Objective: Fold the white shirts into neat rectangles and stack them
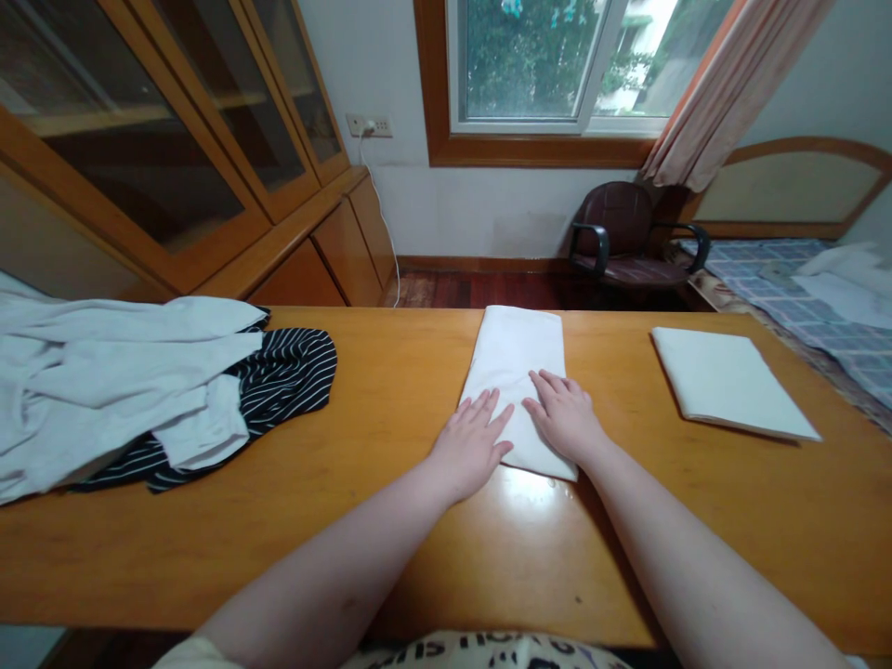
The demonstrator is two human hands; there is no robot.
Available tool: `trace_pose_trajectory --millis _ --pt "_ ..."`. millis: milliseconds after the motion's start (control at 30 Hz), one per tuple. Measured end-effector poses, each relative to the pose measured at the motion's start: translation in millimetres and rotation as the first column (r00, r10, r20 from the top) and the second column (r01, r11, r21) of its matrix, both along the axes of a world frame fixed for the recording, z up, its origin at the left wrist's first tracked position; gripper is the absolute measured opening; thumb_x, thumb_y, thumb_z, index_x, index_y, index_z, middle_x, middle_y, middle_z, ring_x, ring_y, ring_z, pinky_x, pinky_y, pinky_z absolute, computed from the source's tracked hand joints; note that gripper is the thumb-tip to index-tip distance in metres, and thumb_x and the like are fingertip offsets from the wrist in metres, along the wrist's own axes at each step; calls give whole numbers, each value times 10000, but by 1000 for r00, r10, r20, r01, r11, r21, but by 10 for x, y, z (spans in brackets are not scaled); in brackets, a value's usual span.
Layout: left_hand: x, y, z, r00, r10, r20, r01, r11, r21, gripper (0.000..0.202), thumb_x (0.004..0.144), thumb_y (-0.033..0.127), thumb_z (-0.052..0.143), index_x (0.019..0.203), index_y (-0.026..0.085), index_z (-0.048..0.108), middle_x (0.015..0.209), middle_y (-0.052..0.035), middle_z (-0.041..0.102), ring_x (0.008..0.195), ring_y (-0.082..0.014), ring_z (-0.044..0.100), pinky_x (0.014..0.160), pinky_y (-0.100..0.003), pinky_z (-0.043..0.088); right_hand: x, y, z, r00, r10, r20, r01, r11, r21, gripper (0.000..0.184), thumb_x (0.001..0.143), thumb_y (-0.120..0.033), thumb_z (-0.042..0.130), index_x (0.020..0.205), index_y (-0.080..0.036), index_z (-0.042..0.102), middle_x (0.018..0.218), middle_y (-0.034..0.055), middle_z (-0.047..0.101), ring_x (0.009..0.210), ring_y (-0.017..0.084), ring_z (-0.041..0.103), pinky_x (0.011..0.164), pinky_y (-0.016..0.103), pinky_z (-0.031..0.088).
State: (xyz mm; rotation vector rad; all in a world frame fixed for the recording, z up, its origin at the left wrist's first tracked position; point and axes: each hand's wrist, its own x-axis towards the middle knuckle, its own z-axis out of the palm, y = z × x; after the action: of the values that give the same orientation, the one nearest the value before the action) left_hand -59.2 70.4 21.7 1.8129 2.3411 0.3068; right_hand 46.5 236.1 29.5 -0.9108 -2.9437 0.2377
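A white cloth garment (522,339), folded into a long narrow strip, lies in the middle of the wooden table (390,390). My left hand (474,441) rests on the strip's near left edge, fingers spread. Flat on its right side, further from me, is my right hand (563,413), its fingers stretched out. Neither hand grips the cloth. The part of the strip under my palms is hidden.
White garments (125,372) and a black-and-white striped one (289,372) lie heaped at the table's left. A folded white cloth (731,381) lies at the right. Beyond stand a glass-doored cabinet (279,186), a chair (623,232) and a bed (801,279).
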Motion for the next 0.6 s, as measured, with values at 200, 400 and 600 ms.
trace_pose_trajectory --millis 200,400,600 --pt "-13 -21 83 995 103 0 -103 995 -10 654 892 501 426 1456 198 290 1539 -155 203 1414 -324 153 1104 -476 215 15 104 -58 996 -5 -91 -4 994 -107 474 952 -365 303 1387 -239 443 1447 31 425 1305 250 375 1027 452 336" --pt "-111 -79 288 991 127 44 -126 992 -16 476 916 495 368 1239 203 560 1165 -136 624 1080 -288 559 948 -441 378 36 239 -128 960 111 -257 -176 953 -247 395 913 -272 391 1248 -220 592 1325 28 562 1237 166 489 1062 340 351" --pt "-173 -48 111 989 148 -12 -148 989 19 557 892 424 455 1408 228 378 1449 -102 407 1347 -297 306 1095 -484 208 16 195 -114 958 115 -263 -183 950 -253 374 900 -252 414 1210 -248 623 1298 22 584 1224 180 507 1056 372 369"
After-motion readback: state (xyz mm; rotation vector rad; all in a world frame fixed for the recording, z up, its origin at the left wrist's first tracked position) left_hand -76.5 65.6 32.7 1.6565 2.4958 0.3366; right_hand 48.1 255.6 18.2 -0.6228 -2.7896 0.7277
